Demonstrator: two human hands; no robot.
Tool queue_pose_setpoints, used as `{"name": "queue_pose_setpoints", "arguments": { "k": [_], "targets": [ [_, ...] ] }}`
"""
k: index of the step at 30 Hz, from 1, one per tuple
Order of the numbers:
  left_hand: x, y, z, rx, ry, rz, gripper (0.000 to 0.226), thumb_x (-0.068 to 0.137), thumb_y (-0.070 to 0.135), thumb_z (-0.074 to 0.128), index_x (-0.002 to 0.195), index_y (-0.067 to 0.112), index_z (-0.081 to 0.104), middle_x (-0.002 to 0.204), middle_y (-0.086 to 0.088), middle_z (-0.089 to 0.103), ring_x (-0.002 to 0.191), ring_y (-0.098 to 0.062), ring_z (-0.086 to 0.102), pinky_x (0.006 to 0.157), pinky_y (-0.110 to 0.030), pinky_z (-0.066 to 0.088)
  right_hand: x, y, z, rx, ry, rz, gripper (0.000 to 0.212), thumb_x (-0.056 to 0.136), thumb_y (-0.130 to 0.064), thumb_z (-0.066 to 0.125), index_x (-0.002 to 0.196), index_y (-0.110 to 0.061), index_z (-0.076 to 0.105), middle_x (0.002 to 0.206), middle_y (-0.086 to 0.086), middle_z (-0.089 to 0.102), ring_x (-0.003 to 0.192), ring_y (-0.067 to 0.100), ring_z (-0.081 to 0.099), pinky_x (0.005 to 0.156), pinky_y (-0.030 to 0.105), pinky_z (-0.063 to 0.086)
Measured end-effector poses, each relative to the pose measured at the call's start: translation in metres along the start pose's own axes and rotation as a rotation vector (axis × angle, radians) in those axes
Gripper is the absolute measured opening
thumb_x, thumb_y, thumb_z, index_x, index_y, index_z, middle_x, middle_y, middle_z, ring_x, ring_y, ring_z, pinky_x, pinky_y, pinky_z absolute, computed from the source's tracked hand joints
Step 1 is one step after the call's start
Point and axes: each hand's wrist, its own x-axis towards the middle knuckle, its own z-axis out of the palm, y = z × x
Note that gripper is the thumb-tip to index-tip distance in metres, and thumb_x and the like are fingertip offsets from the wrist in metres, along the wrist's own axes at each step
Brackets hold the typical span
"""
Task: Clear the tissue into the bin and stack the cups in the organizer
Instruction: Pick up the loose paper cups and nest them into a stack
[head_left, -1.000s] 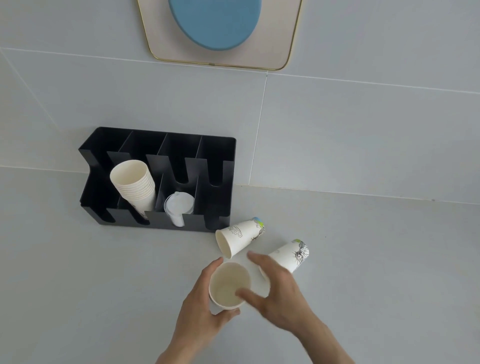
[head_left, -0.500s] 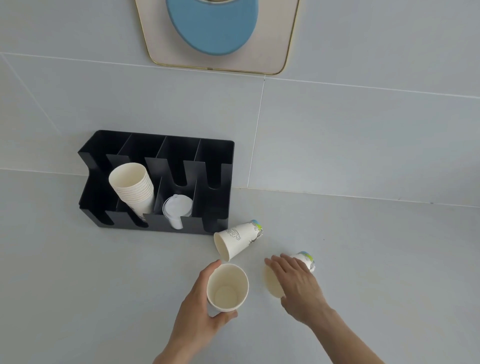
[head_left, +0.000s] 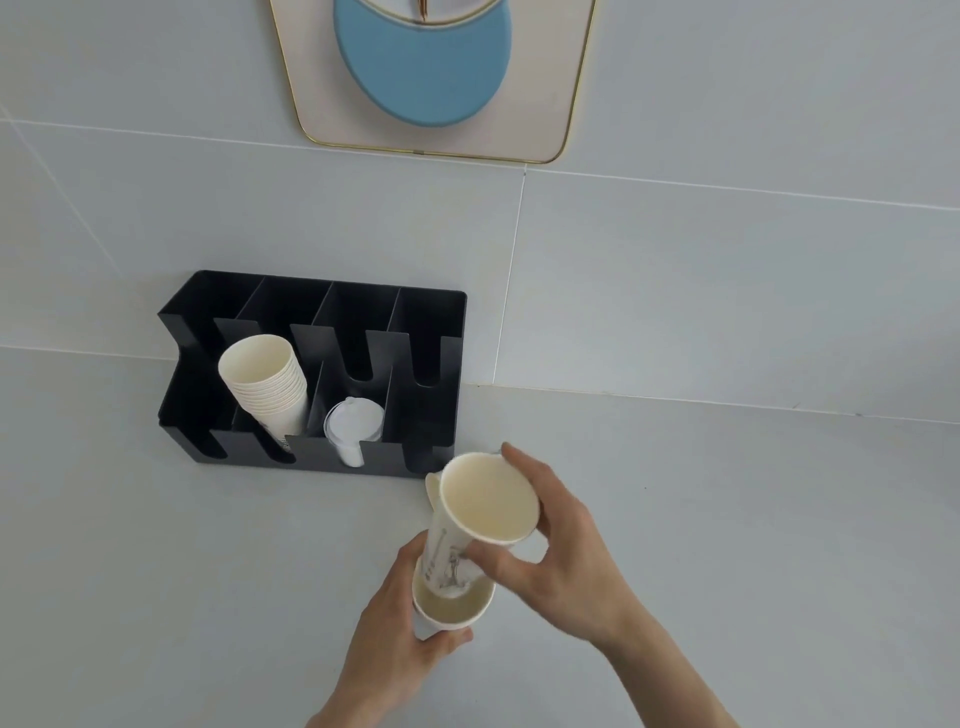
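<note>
My left hand (head_left: 387, 639) grips an upright white paper cup (head_left: 453, 610) on the grey counter. My right hand (head_left: 561, 551) holds a second printed paper cup (head_left: 485, 501) tilted above it, its base dipping into the lower cup's mouth. Behind that cup, a third cup (head_left: 431, 486) lies on its side, only its rim showing. The black organizer (head_left: 431, 322) stands against the wall at the left. One of its slots holds a stack of cups (head_left: 265, 382). No tissue or bin is in view.
White plastic lids (head_left: 353, 428) fill another organizer slot. A gold-framed panel with a blue disc (head_left: 423, 67) hangs on the tiled wall above. The grey counter (head_left: 753, 519) stretches to the right and front.
My right hand picked the printed cup off the counter and brought it left, over the cup in my left hand. The left hand kept its grip.
</note>
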Motion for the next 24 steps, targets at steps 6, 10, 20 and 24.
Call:
{"name": "queue_pose_setpoints", "arguments": {
  "k": [6,10,20,24],
  "targets": [
    [0.001,-0.001,0.002,-0.01,0.018,-0.005,0.097,0.059,0.043,0.088,0.139,0.055,0.034,0.135,0.033,0.054,0.115,0.01,0.057,0.081,-0.02,0.052,-0.016,0.035,0.028,-0.261,-0.189,-0.043,0.098,0.075,-0.055,0.082,0.154,-0.024,0.034,0.142,-0.017,0.05,0.129,0.001,0.05,0.104,0.024,0.045],
    [0.001,-0.002,0.002,-0.031,0.009,-0.032,0.104,0.058,0.039,0.084,0.14,0.065,0.025,0.137,0.039,0.049,0.118,0.013,0.053,0.085,-0.017,0.049,-0.021,0.053,0.035,-0.372,-0.236,-0.045,0.097,0.079,-0.063,0.072,0.158,-0.028,0.027,0.153,-0.018,0.041,0.135,0.005,0.047,0.107,0.026,0.043],
    [-0.001,0.0,0.002,-0.038,0.016,-0.026,0.105,0.06,0.044,0.086,0.143,0.062,0.023,0.133,0.039,0.052,0.114,0.011,0.056,0.08,-0.016,0.049,-0.017,0.06,0.035,-0.344,-0.219,0.024,0.092,0.075,-0.068,0.072,0.153,-0.035,0.034,0.143,-0.024,0.05,0.127,-0.001,0.052,0.104,0.03,0.047],
    [-0.002,-0.001,0.002,-0.038,0.024,-0.015,0.105,0.059,0.045,0.091,0.142,0.058,0.028,0.135,0.035,0.052,0.115,0.009,0.055,0.083,-0.017,0.047,0.013,0.063,0.018,-0.349,-0.106,0.089,0.08,0.08,-0.062,0.073,0.148,-0.026,0.048,0.135,-0.014,0.062,0.121,0.001,0.059,0.101,0.03,0.049]
  ]
}}
